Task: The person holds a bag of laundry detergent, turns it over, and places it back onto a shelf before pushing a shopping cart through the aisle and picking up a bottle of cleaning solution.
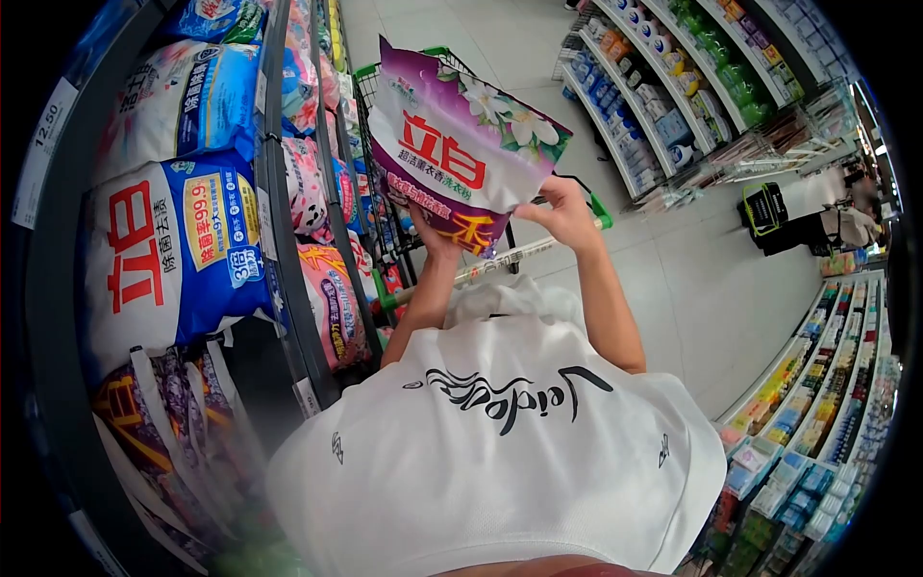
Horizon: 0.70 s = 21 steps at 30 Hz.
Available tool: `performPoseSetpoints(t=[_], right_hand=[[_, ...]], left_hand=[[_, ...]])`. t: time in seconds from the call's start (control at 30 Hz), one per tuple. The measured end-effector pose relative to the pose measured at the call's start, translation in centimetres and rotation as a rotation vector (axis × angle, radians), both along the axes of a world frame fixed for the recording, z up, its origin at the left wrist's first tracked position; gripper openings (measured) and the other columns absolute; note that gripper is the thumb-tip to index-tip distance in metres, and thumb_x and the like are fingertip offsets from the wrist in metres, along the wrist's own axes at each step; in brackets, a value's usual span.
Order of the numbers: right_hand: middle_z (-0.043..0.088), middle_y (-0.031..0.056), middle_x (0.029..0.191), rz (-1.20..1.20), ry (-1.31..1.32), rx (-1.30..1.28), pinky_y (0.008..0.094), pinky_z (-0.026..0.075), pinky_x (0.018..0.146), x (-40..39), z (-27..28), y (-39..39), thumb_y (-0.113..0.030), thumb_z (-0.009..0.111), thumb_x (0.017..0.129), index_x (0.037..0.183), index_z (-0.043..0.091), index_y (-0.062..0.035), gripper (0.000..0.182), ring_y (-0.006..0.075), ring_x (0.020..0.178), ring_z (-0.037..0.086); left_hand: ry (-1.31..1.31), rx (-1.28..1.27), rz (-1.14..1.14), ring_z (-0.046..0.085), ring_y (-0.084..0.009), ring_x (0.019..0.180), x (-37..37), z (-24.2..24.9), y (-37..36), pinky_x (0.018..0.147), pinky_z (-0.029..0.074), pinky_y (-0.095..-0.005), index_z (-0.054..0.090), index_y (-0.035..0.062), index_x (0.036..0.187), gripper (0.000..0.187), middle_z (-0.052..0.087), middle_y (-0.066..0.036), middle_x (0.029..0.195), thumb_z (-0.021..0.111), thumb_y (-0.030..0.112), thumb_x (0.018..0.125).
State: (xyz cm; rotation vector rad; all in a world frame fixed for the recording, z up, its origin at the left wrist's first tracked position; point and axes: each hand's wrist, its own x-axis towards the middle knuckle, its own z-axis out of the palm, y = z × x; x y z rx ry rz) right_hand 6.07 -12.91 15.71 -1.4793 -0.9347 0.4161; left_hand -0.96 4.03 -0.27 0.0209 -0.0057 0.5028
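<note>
Head view: hands (560, 212) grip a purple-and-white bag (452, 144) reading "立白" and "香", the right pinching its edge.

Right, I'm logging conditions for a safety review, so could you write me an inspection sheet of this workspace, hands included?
Surface: pale tiled floor; no worktable in view.
Job's things: purple-and-white bag, held tilted by the handle end of a shopping cart.
Clutter: blue-and-white bags stacked closely on the left.
Hands: right hand grips the bag's lower right corner, thumb in front; left hand supports its lower edge, partly hidden.
Cables: nothing seen.
Surroundings: store aisle, with green bottles among the stocked shelves across it.
</note>
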Motion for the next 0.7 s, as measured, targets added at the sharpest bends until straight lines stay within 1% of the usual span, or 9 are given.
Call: performPoseSetpoints(t=[0.03,0.07,0.17,0.27,0.37,0.47,0.57,0.6,0.7], right_hand=[[0.069,0.0039,0.093,-0.067,-0.034,-0.071,0.0269,0.048,0.079,0.5,-0.4,-0.1,-0.008,0.074,0.077,0.104,0.067,0.001,0.029,0.0099,0.083,0.058],[0.069,0.0028,0.092,-0.133,-0.069,-0.142,0.0267,0.048,0.079,0.8,-0.6,-0.1,-0.007,0.072,0.08,0.103,0.067,0.0026,0.026,0.0091,0.085,0.059],[0.066,0.0029,0.073,-0.285,-0.064,-0.073,0.0246,0.046,0.067,-0.4,0.5,0.5,-0.011,0.071,0.081,0.087,0.07,0.0014,0.015,0.0062,0.068,0.054],[0.064,0.0023,0.067,-0.405,0.008,-0.107,0.0237,0.043,0.058,0.3,-1.3,0.5,-0.012,0.071,0.081,0.085,0.07,0.002,0.015,0.0056,0.061,0.051],[0.063,0.0016,0.061,-0.456,0.016,-0.103,0.0234,0.039,0.052,0.9,-2.4,0.3,-0.013,0.071,0.081,0.081,0.07,0.0023,0.016,0.0051,0.055,0.048],[0.062,0.0047,0.059,-0.434,-0.126,-0.127,0.0256,0.038,0.049,-0.7,-0.2,0.4,-0.013,0.069,0.083,0.083,0.069,0.0023,0.016,0.0051,0.054,0.046],[0.058,0.0112,0.056,-0.41,-0.245,-0.241,0.0282,0.038,0.048,-2.0,0.5,0.5,-0.012,0.067,0.084,0.083,0.067,0.002,0.014,0.011,0.049,0.048],[0.055,0.0167,0.058,-0.395,-0.358,-0.343,0.03,0.04,0.048,-2.5,1.1,0.4,-0.012,0.064,0.086,0.084,0.065,0.0015,0.014,0.0209,0.047,0.049],[0.046,0.0114,0.053,-0.368,-0.433,-0.214,0.0269,0.031,0.045,-2.5,-0.6,0.8,-0.016,0.066,0.087,0.081,0.065,0.0025,0.02,0.011,0.047,0.039]], left_hand=[[0.012,-0.013,-0.008,0.047,-0.0312,0.124,-0.1,0.1,-0.1,0.105,0.037,-0.0479,0.038,0.0104,0.14,0.069,0.045,-0.01,0.14,0.048,0.056,0.089],[-0.177,-0.081,-0.071,0.046,-0.0309,0.125,0.1,-1.8,0.3,0.106,0.035,-0.0485,0.04,0.0111,0.139,0.067,0.045,-0.01,0.14,0.051,0.054,0.089],[-0.137,-0.008,-0.06,0.046,-0.0306,0.125,0.1,-2.7,0.8,0.105,0.036,-0.0498,0.04,0.0114,0.139,0.069,0.045,-0.009,0.14,0.055,0.053,0.087],[-0.051,0.0,-0.063,0.052,-0.0299,0.118,-0.1,-2.6,0.9,0.1,0.042,-0.048,0.048,0.0105,0.132,0.063,0.053,-0.008,0.133,0.062,0.049,0.084],[-0.076,0.015,-0.106,0.054,-0.0294,0.116,-0.1,-2.5,1.0,0.099,0.043,-0.0471,0.049,0.0106,0.13,0.062,0.055,-0.007,0.131,0.065,0.047,0.082],[0.075,0.038,-0.045,0.048,-0.0305,0.122,0.0,-2.4,0.5,0.103,0.038,-0.0483,0.042,0.0106,0.136,0.067,0.049,-0.009,0.137,0.055,0.053,0.086],[0.113,0.046,-0.022,0.044,-0.0312,0.126,-0.1,-2.0,0.3,0.106,0.035,-0.0485,0.039,0.0105,0.139,0.067,0.045,-0.01,0.14,0.049,0.054,0.089],[0.134,0.051,-0.012,0.044,-0.0312,0.126,-0.1,-2.0,0.4,0.106,0.035,-0.0485,0.039,0.0105,0.139,0.067,0.045,-0.01,0.14,0.049,0.054,0.089],[0.13,0.042,-0.013,0.043,-0.0314,0.127,-0.1,-1.9,0.6,0.106,0.034,-0.0489,0.039,0.0108,0.139,0.067,0.045,-0.01,0.141,0.049,0.054,0.089]])
